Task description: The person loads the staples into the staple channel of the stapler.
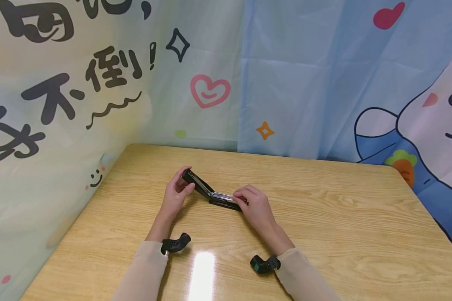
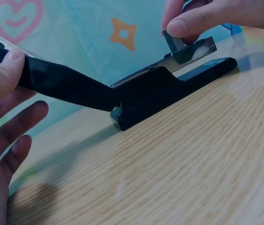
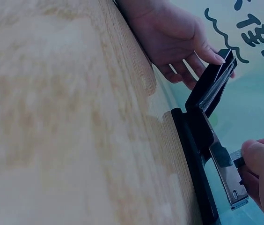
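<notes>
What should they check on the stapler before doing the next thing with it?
1. Stapler base flat on the table: ok, its base rests on the wood.
2. Top cover swung open: ok, the left hand holds the lid up by its end.
3. Metal staple channel exposed: ok, it shows in the right wrist view.
4. Right hand has a sure hold: ok, its fingertips pinch a small piece over the channel.
5. That piece is lined up with the channel: cannot tell.
6. Staples already inside: cannot tell, the channel's inside is hidden.
</notes>
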The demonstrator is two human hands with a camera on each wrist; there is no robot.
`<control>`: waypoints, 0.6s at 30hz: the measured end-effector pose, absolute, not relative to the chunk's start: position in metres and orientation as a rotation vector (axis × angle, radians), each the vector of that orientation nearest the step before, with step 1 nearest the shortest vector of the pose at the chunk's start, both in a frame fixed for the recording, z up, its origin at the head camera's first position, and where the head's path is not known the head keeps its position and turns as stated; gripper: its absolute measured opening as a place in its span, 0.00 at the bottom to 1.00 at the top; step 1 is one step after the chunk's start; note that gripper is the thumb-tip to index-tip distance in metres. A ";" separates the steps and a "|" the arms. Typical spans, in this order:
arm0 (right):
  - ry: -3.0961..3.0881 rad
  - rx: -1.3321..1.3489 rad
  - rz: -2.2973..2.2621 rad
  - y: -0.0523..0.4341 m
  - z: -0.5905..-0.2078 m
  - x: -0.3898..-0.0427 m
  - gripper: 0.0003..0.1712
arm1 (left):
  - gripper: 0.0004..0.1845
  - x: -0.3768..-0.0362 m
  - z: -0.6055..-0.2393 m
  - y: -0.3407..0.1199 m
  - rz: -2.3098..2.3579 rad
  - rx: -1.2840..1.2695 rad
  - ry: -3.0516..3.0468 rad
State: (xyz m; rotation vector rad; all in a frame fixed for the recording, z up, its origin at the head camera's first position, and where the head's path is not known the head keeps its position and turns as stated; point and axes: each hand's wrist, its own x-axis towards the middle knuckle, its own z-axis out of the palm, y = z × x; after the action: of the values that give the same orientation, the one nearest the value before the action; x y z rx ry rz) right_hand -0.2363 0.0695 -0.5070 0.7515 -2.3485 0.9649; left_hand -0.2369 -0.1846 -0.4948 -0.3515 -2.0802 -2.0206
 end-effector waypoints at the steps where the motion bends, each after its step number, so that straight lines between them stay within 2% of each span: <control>1: -2.346 0.757 0.961 0.070 -0.507 -0.236 0.03 | 0.26 -0.237 -0.495 -0.185 -2.020 -0.353 -2.081; 9: -2.418 0.749 0.939 0.069 -0.505 -0.234 0.07 | 0.26 -0.237 -0.493 -0.184 -2.020 -0.350 -2.080; 18: -2.431 0.824 0.848 0.067 -0.499 -0.234 0.05 | 0.26 -0.237 -0.493 -0.184 -2.024 -0.350 -2.077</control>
State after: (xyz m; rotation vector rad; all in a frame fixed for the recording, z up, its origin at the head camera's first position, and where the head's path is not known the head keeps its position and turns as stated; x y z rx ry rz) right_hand -0.2344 0.0671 -0.4989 0.8242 -2.4310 0.8484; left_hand -0.2367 -0.1842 -0.4926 -0.3502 -2.0766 -2.0241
